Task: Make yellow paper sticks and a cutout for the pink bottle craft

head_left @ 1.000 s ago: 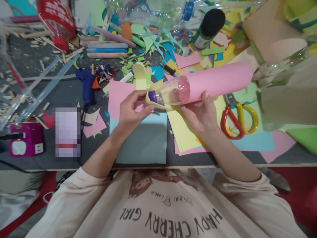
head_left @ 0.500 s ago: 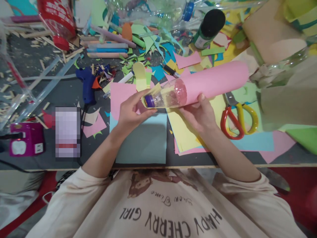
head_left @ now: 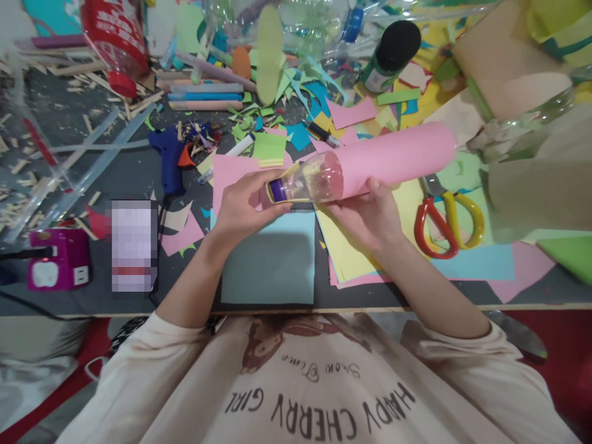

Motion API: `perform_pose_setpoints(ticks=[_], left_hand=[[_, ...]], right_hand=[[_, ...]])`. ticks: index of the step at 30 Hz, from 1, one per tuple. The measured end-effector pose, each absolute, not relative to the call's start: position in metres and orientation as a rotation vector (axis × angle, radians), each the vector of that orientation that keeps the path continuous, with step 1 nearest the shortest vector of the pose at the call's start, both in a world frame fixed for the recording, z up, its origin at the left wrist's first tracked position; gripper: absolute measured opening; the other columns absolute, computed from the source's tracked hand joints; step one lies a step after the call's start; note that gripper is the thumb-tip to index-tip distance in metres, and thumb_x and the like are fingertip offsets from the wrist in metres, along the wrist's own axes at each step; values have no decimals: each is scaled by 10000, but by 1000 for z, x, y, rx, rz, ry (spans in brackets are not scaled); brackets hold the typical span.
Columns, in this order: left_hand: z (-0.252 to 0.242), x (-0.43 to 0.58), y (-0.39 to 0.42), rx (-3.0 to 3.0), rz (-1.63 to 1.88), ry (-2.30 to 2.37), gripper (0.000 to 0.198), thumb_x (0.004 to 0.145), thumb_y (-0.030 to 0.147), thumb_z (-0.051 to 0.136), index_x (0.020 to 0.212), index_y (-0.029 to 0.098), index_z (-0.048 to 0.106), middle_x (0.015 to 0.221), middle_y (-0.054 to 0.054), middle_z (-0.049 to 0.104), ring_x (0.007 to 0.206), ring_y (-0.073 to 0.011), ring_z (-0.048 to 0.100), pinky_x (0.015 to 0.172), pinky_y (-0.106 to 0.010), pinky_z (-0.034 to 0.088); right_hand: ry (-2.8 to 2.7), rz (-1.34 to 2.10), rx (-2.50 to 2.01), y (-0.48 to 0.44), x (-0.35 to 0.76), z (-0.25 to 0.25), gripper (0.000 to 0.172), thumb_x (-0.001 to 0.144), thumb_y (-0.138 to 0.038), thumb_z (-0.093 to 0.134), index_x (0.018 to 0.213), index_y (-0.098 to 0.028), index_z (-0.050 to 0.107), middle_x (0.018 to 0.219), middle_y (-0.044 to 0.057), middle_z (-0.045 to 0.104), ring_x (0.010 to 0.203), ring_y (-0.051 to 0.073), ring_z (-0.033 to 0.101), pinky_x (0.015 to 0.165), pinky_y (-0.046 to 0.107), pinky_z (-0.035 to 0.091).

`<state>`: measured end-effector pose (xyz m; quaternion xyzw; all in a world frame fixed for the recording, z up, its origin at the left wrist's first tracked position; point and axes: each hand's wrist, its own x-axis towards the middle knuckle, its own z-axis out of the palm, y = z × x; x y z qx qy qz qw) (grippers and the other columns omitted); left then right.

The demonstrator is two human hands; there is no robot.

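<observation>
A clear bottle with its body wrapped in pink paper lies nearly level above the table, its purple cap pointing left. Thin yellow paper strips run beside the neck and around the cap. My left hand pinches this yellow paper at the cap end, thumb below and fingers above. From underneath, my right hand grips the wrapped bottle, its thumb on the pink paper. A long yellow-green paper strip with a rounded end stands up beyond my left hand.
Red-and-yellow scissors lie right of my right hand. A blue glue gun, a phone and a purple box are at the left. Blue-grey paper lies below; scraps, a red bottle and a black-capped bottle sit behind.
The bottle has shifted slightly left with both hands still on it. The yellow-green strip, earlier lower and shorter in view, now extends up over the scraps. The view has moved a little.
</observation>
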<state>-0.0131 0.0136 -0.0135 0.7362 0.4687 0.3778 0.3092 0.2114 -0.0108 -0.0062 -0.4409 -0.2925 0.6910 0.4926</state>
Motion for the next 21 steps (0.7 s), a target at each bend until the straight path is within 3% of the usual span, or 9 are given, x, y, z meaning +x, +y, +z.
perform_pose_setpoints(ticks=[5, 7, 9, 14, 16, 18, 19, 21], left_hand=[[-17, -20, 22, 1861, 1041, 1146, 580, 654, 585, 784, 1078, 196, 709, 1091, -80, 749, 1000, -211, 705, 912, -333, 568], [-19, -20, 24, 1840, 1032, 1104, 587, 640, 585, 793, 1065, 188, 716, 1093, -85, 745, 1014, -220, 699, 913, -345, 564], [-19, -21, 25, 1844, 978, 1085, 595, 618, 586, 804, 1054, 189, 724, 1090, -86, 741, 1039, -231, 686, 933, -354, 546], [-16, -21, 25, 1911, 924, 1036, 525, 653, 569, 791, 1057, 239, 733, 1004, -58, 750, 991, -213, 671, 899, -339, 527], [-14, -21, 25, 1919, 921, 1037, 505, 667, 555, 787, 1059, 241, 732, 994, -54, 751, 975, -210, 670, 889, -338, 523], [-14, -21, 25, 1924, 913, 1044, 502, 677, 549, 782, 1066, 235, 728, 982, -55, 752, 960, -211, 673, 879, -341, 524], [-14, -21, 25, 1929, 907, 1046, 500, 685, 550, 776, 1069, 234, 727, 976, -56, 752, 952, -212, 674, 874, -343, 526], [-16, -20, 25, 1946, 892, 1037, 493, 702, 556, 758, 1073, 233, 723, 985, -60, 754, 949, -218, 677, 872, -350, 531]], right_hand=[[-989, 2110, -1013, -15, 214, 1, 547, 768, -678, 561, 994, -186, 638, 954, 90, 718, 838, 197, 683, 761, 356, 578], [-1344, 2371, -915, -17, 217, 17, 495, 794, -584, 614, 1015, -143, 659, 881, 81, 726, 726, 160, 671, 671, 311, 557], [-1774, 2442, -849, -16, 220, 42, 392, 814, -443, 659, 1053, -132, 676, 870, 71, 738, 734, 146, 669, 650, 278, 536], [-2044, 1607, -871, 8, 226, 95, 201, 857, -325, 615, 1008, -207, 674, 931, 6, 735, 845, 129, 682, 741, 258, 546], [-2163, 1247, -1057, 21, 225, 95, 289, 830, -374, 648, 1066, -208, 661, 1100, 48, 714, 1040, 190, 659, 916, 333, 524], [-2361, 1010, -1293, 29, 221, 84, 552, 763, -413, 711, 1250, -184, 592, 1314, 113, 627, 1215, 286, 579, 1022, 429, 462], [-2431, 932, -1352, 31, 218, 76, 687, 720, -430, 744, 1325, -180, 539, 1382, 131, 581, 1267, 337, 535, 1023, 474, 446], [-2527, 818, -1388, 33, 213, 61, 801, 669, -476, 772, 1373, -215, 493, 1336, 129, 615, 1202, 379, 569, 930, 481, 471]])
